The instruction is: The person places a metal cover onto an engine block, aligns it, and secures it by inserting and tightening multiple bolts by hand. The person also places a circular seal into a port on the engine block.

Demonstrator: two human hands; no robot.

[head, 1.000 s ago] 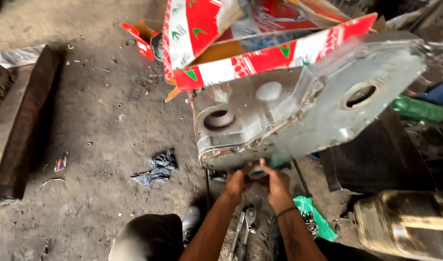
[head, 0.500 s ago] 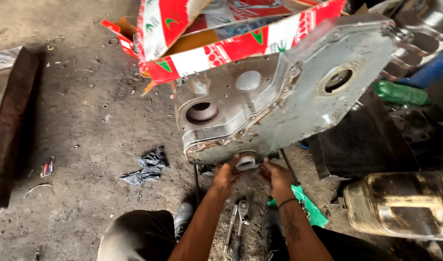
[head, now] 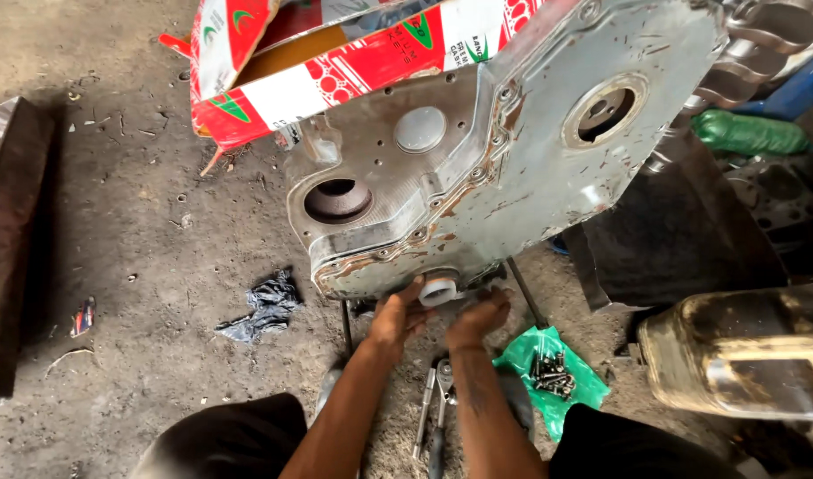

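Head view, looking down past both forearms at a grey metal cover (head: pixel 513 168) propped on a dirt floor (head: pixel 140 231). Left hand (head: pixel 396 317) pressing up against the cover's lower edge, fingers curled around a pale round plug (head: pixel 438 291), thumb touching its left side. Right hand (head: pixel 479 318) sitting just right of the left one, fingers bent and closing against the same plug from below and right; gripping or merely pressing, cannot tell. Plug sitting between both hands, touching the cover's bottom rim.

Lying below the hands, between the forearms: wrenches (head: pixel 435 408) on the ground. Resting just right of the right forearm: a green bag (head: pixel 523 355) holding dark bolts (head: pixel 553 372). Crumpled well left of the left hand: a dark rag (head: pixel 263 306). Leaning above the hands, behind the cover: a red and white carton (head: pixel 335 66). Lying far right of the right hand: a grimy tank (head: pixel 743 350); above it, a green bottle (head: pixel 748 133). Stretching along the far left: a rusty beam (head: pixel 11 257).
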